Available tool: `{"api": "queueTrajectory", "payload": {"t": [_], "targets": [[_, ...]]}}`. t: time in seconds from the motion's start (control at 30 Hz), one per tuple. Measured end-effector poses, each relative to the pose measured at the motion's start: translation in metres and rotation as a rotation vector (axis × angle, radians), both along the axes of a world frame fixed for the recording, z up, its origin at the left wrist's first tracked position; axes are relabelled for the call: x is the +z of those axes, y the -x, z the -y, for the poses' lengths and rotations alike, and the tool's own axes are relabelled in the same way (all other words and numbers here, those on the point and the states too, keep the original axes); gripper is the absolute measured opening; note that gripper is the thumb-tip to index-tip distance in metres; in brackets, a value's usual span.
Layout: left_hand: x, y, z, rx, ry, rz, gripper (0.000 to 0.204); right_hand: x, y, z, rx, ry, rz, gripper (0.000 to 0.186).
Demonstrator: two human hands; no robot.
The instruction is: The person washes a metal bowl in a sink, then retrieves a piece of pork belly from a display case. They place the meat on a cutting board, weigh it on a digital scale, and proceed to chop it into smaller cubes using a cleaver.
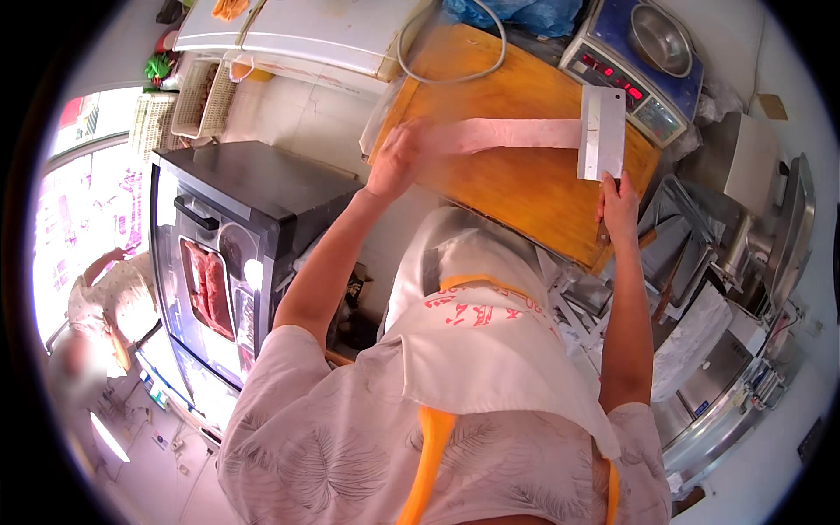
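Observation:
On the wooden board (516,188) lies a long pale pink strip (534,133), looking like meat or dough. My left hand (398,157) is at its left end with curled fingers; what they hold is blurred and unclear. My right hand (618,201) grips a cleaver (600,131), whose broad blade lies across the strip's right end. A pale cable loop (452,77) rests on the board's back.
A scale (626,96) with a steel bowl (661,39) sits behind the board; steel equipment (735,245) stands right. A dark cabinet (245,184), baskets (197,98) and white freezer (315,35) are left and back. Another person (114,306) is at far left.

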State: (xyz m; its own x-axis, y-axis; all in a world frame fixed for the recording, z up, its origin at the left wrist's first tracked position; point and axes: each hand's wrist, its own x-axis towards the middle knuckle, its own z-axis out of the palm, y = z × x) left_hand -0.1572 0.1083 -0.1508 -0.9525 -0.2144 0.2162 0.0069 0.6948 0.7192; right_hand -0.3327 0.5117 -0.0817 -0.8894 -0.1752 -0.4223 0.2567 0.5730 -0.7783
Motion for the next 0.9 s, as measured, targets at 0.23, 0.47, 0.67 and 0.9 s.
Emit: {"api": "queueTrajectory", "payload": {"t": [0.23,0.47,0.67,0.9], "targets": [[0.008,-0.004,0.005,-0.052,-0.030,-0.033,0.064,0.034,-0.079,0.051,0.053,-0.113,-0.176,0.027],[-0.027,-0.010,0.027,0.109,-0.783,0.108,0.043,-0.018,-0.159,0.140,0.389,0.001,-0.105,0.026],[-0.008,0.005,0.013,0.324,-0.520,0.164,0.019,-0.043,-0.164,0.156,0.461,-0.075,-0.318,0.025],[0.006,0.018,0.011,0.405,-0.375,0.330,0.021,-0.030,-0.132,0.098,0.354,-0.301,-0.354,0.023]]}}
